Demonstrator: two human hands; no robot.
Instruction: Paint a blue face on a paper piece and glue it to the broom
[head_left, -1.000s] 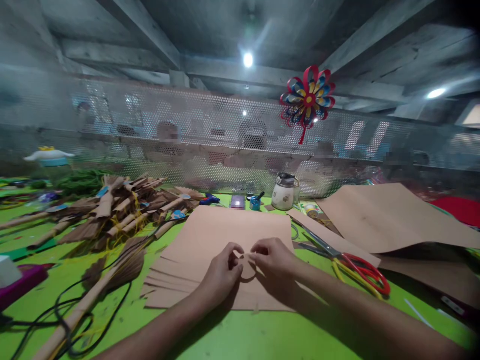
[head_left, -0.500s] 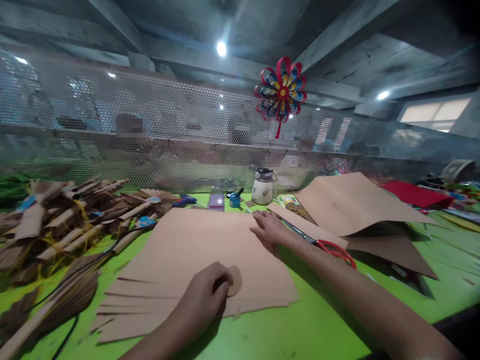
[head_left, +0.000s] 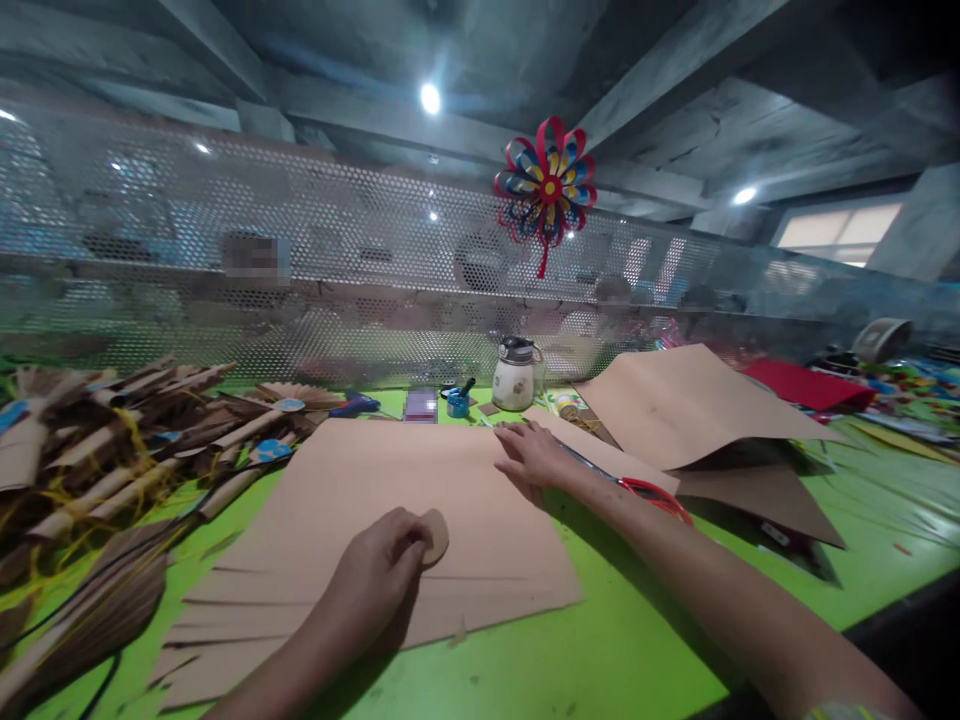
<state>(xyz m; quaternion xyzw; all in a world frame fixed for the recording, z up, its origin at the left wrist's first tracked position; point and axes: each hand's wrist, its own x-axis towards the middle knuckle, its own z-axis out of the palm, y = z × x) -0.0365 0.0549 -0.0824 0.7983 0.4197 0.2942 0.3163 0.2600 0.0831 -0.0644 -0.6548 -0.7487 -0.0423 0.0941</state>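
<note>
A stack of brown kraft paper sheets lies in front of me, its left ends fanned out into strips. Pinched in my left hand is a small round cardboard disc, just over the top sheet; whether it touches the paper I cannot tell. My right hand rests with fingers apart on the stack's far right corner, holding nothing. Under my right wrist and beside it lie scissors with red handles, on a narrow brown strip.
Folded brown paper fans with yellow string pile up at left. A white jug, a blue jar and a tape roll stand at the back. Large kraft sheets lie right. A paper flower hangs before a perforated metal screen.
My left hand has moved slightly left and farther up the sheet with the disc. My right hand stays on the far corner. The whole view has shifted a little.
</note>
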